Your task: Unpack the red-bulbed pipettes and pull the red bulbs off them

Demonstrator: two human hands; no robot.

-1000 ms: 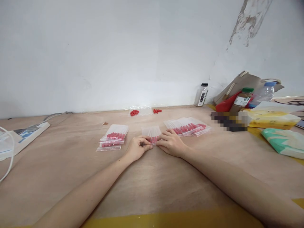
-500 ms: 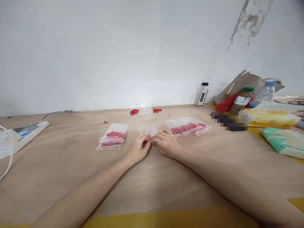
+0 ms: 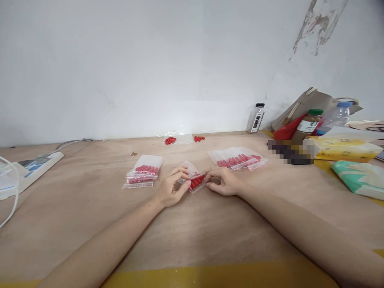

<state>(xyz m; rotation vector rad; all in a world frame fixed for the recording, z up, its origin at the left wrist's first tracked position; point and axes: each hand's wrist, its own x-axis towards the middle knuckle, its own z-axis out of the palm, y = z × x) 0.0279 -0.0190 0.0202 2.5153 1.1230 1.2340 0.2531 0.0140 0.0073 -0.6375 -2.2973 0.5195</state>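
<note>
A small clear zip bag [image 3: 196, 182] with several red capsule-shaped pieces in it lies tilted between my hands. My left hand [image 3: 171, 187] has its thumb and curved fingers on the bag's left side. On the opposite side, my right hand [image 3: 223, 182] grips the edge with bent fingers and thumb. To the left lies a stack of similar filled bags [image 3: 147, 169]. Beyond my right hand, more filled bags [image 3: 237, 158] are spread in an overlapping row.
Loose red pieces [image 3: 199, 139] and a clear plastic sheet [image 3: 183, 138] lie near the wall. At right are a black-capped bottle [image 3: 257, 119], a green-capped bottle [image 3: 307, 126], a yellow pack [image 3: 345, 148] and a green-white pack [image 3: 360, 178]. A power strip [image 3: 45, 172] sits left.
My hands have moved apart, the right one shifting rightward. The bag between them has turned and now shows its red pieces, which my fingers mostly covered before.
</note>
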